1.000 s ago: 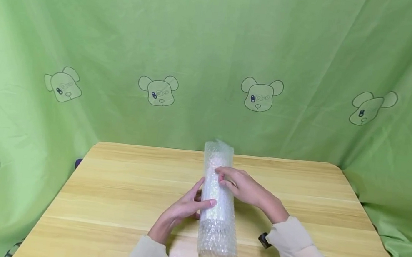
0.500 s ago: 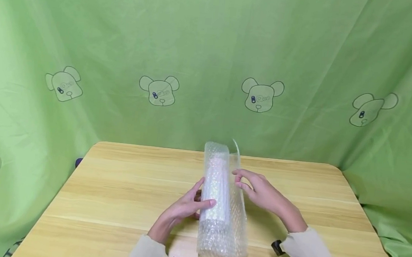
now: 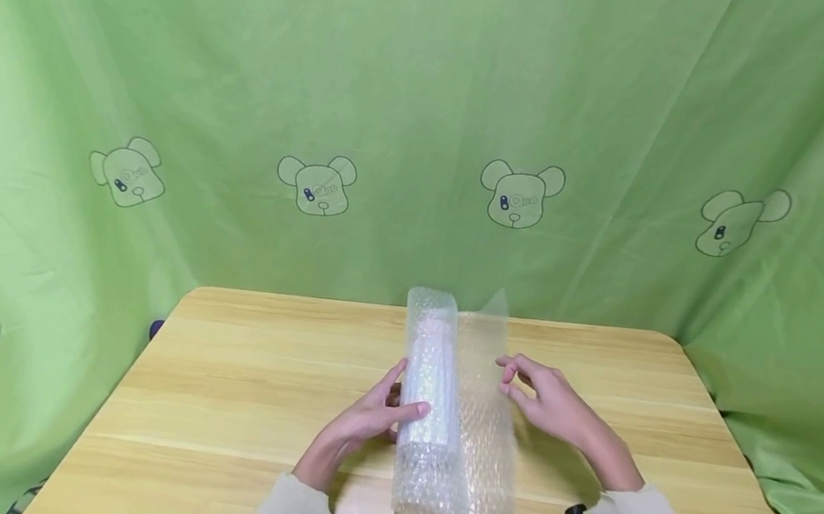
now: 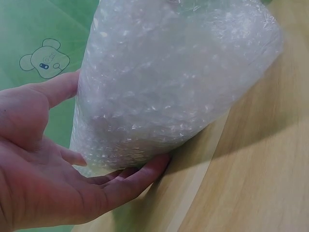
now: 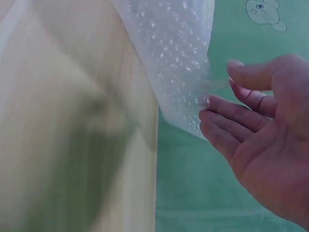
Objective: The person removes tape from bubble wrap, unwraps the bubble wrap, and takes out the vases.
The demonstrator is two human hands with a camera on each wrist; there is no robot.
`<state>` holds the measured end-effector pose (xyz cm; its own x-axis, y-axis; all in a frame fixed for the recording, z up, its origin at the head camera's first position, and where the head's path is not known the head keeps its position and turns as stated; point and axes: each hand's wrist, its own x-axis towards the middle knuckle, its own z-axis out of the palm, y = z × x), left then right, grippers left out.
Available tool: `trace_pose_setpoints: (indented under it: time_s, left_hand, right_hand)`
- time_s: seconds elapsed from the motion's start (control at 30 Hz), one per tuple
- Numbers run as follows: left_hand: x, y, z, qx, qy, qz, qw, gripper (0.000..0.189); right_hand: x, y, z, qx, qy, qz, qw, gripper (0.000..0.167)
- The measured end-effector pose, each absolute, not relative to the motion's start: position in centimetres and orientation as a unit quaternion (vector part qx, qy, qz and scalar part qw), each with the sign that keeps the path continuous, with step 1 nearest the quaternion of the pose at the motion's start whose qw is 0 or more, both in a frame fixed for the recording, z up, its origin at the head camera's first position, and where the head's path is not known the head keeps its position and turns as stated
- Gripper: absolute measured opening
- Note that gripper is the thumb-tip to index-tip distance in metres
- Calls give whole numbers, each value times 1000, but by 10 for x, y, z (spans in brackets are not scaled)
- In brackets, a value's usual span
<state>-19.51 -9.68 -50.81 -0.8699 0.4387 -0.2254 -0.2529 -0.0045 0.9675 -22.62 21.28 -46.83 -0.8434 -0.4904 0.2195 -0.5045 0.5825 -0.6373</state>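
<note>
Right hand (image 3: 548, 399): gone more to the right; thumb and finger pinch the edge of the bubble-wrap flap (image 3: 486, 445).
Flap: pulled out wider than a second ago, left of that hand.
Left hand (image 3: 369, 412): same spot, fingers around the bubble-wrap roll (image 3: 433, 360).
Roll: just right of the left hand; see-through, shiny, bumpy, whitish inside.
</note>
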Motion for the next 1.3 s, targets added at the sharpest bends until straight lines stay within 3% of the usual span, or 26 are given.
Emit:
trace_pose_setpoints:
  time_s: [0.17, 0.83, 1.3]
  left_hand:
    - [-196, -97, -512, 69, 659, 708, 246, 107]
    - [-195, -97, -514, 76, 661, 705, 244, 106]
    - [-196, -99, -511, 73, 661, 707, 242, 104]
  right_hand:
    - [-225, 223, -483, 258, -893, 369, -2, 27]
    - [-218, 245, -524, 226, -903, 366, 9, 40]
    - [-216, 240, -509, 218, -914, 339, 32, 54]
